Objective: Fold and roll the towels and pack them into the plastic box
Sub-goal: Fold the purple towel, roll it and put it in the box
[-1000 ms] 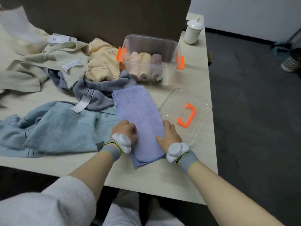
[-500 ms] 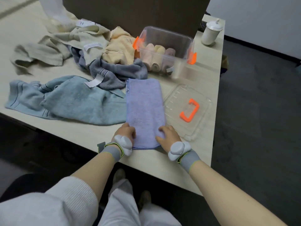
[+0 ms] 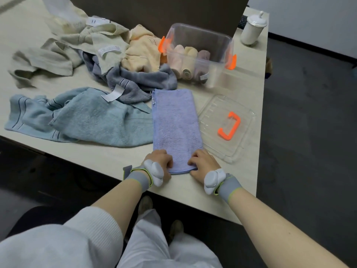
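Note:
A lavender towel (image 3: 176, 122), folded into a long strip, lies flat on the table and points away from me. My left hand (image 3: 161, 160) grips its near left corner and my right hand (image 3: 201, 161) grips its near right corner, fingers curled over the near edge. Beyond the strip stands the clear plastic box (image 3: 222, 45) with orange latches, holding three rolled towels (image 3: 188, 61) in pink, beige and mauve.
The box's clear lid (image 3: 214, 105) with an orange handle lies right of the strip. A light blue towel (image 3: 87, 117) lies to the left, with grey (image 3: 139, 80), peach (image 3: 143, 51) and beige (image 3: 77, 45) towels heaped behind. A white lidded cup (image 3: 253, 29) stands at the far right corner.
Both hands slid back along the lavender towel from its middle to its near edge, which is now squared up on the table. The view shifted.

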The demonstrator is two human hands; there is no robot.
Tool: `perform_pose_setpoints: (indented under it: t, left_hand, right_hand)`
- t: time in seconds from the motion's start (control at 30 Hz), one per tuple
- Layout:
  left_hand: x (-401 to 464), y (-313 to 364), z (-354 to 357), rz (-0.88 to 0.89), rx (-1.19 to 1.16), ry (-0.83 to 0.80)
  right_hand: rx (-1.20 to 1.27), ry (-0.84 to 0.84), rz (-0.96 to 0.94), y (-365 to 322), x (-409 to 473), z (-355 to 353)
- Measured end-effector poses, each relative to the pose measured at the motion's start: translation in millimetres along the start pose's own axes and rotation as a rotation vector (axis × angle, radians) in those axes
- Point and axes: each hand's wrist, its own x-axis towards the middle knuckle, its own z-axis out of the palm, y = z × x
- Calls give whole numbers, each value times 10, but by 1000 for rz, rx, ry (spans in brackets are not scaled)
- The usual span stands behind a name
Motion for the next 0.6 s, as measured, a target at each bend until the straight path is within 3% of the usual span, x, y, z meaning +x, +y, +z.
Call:
perform_pose_setpoints:
  t: [0.17,0.4,0.6]
  left_hand:
    - [48,-28,-49,8,-32,-12]
    - [129,-18,-161,-56,-48,-111]
    - [172,-73,-176,-61,-127,-2]
  right_hand:
    - [-45,4,40,-46,86,-29]
    - [-70,-192,149,-105,230,-217]
    - [-34,-129,194,-81,299,-193]
